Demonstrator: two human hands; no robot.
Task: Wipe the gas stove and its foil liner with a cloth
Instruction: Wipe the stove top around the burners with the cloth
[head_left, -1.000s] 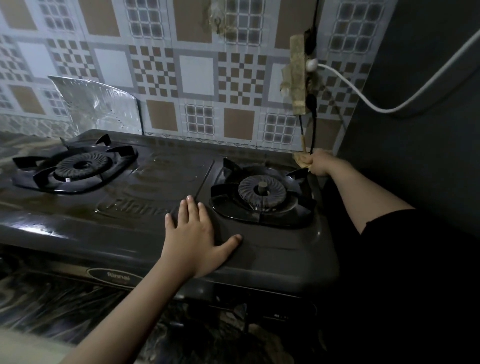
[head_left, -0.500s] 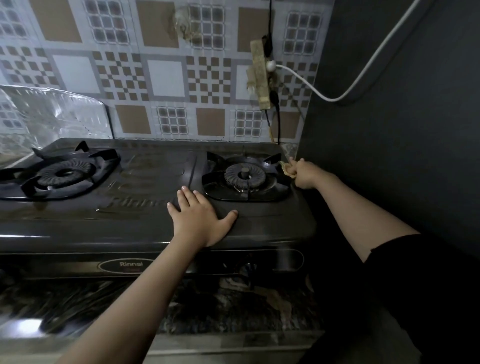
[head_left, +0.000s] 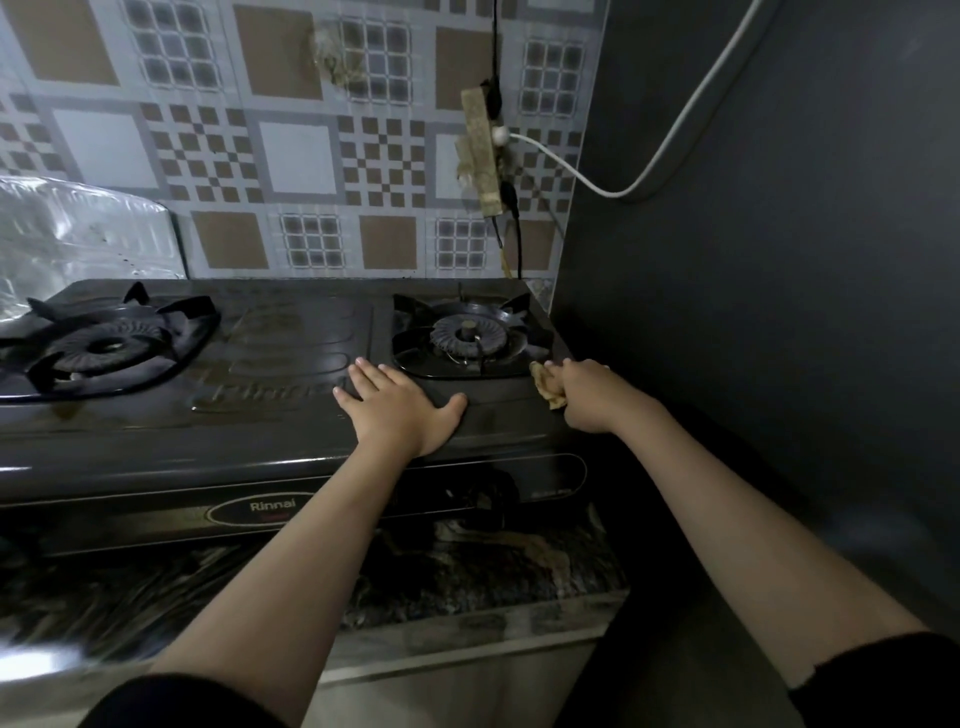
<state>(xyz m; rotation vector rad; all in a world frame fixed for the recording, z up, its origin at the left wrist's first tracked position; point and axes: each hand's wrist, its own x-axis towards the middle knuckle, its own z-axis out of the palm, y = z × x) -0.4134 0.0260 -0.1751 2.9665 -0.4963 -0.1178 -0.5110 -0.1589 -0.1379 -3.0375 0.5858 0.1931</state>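
two bare forearms, each ending in a bare hand: left hand (head_left: 397, 408), right hand (head_left: 592, 395). short black sleeves (head_left: 878, 680) at the upper arms, seen at the bottom edge. short, plain fingernails.

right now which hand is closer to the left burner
Left. The left hand lies flat on the stove top between the two burners, well right of the left burner. The right hand grips the cloth at the stove's far right edge.

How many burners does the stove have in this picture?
2. The left burner sits at the left end of the stove, partly cut off by the picture's edge. The right burner is near the dark wall, just behind both hands.
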